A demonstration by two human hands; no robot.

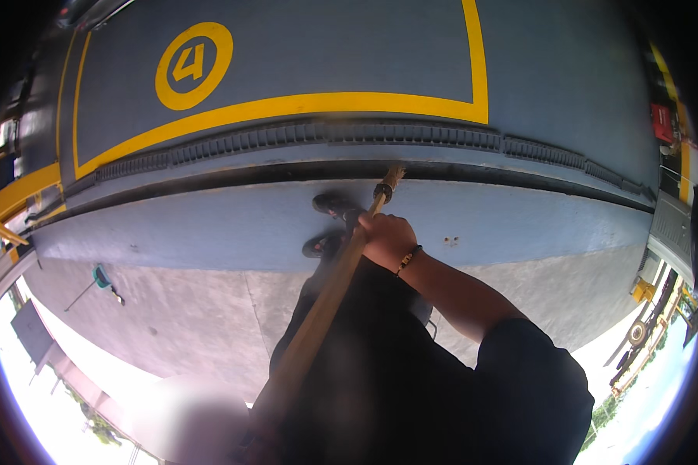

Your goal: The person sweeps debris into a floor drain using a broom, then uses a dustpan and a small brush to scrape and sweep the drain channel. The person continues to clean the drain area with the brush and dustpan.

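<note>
My right hand [388, 241], with a beaded bracelet at its wrist, is closed around a long wooden pole [320, 314]. The pole slants from the bottom of the view up to a dark collar and a frayed, tan fibrous end [394, 174]. That end is over or in a narrow dark floor channel [256, 174]; its depth there is unclear. A dim, blurred shape lies by the pole's near part at the bottom edge; whether it is my left hand cannot be made out. My dark shoes [324, 245] are left of the pole, on blue-painted floor.
Slatted drain grates [413, 135] run along the channel's far side. Beyond them, a yellow line [302, 103] borders a grey bay marked with a circled numeral. A green dustpan [100, 276] with a long handle lies on the concrete at left. A grey cabinet [670, 226] stands at far right.
</note>
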